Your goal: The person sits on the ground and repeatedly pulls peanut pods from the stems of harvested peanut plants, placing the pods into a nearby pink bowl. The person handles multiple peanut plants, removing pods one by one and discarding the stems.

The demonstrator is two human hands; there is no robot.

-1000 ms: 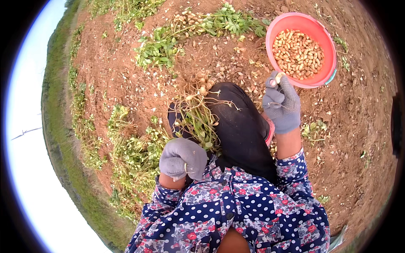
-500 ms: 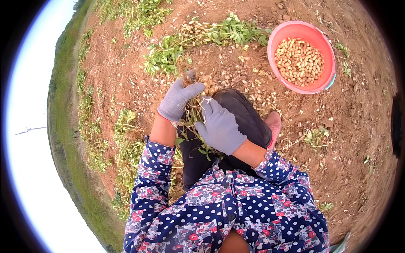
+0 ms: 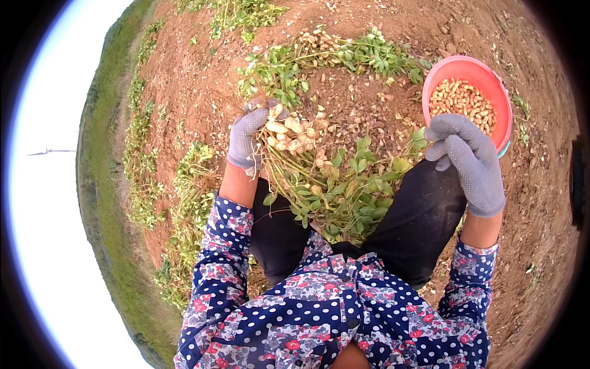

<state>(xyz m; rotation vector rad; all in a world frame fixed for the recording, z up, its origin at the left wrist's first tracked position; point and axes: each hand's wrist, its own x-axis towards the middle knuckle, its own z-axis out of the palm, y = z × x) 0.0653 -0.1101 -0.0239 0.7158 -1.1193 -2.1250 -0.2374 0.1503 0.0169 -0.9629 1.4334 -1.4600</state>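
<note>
My left hand, in a grey glove, is closed around the root end of a peanut plant. A cluster of pale pods hangs from it beside my fingers, and the leafy stems spread across my lap between the knees. At the right, my gloved right hand is raised over my knee by the near rim of a pink bucket. Its fingers are curled inward, and whatever they may hold is hidden. Loose peanuts cover the bucket's bottom.
Ahead on the reddish soil lies another peanut plant with pods at its root end. More pulled plants lie in a row at the left. Dry leaf bits are scattered over the ground between me and the bucket.
My right hand has left the plant and moved right to the bucket. The plant's leafy part now spreads over my lap, and my legs are wider apart. The left hand keeps its hold.
</note>
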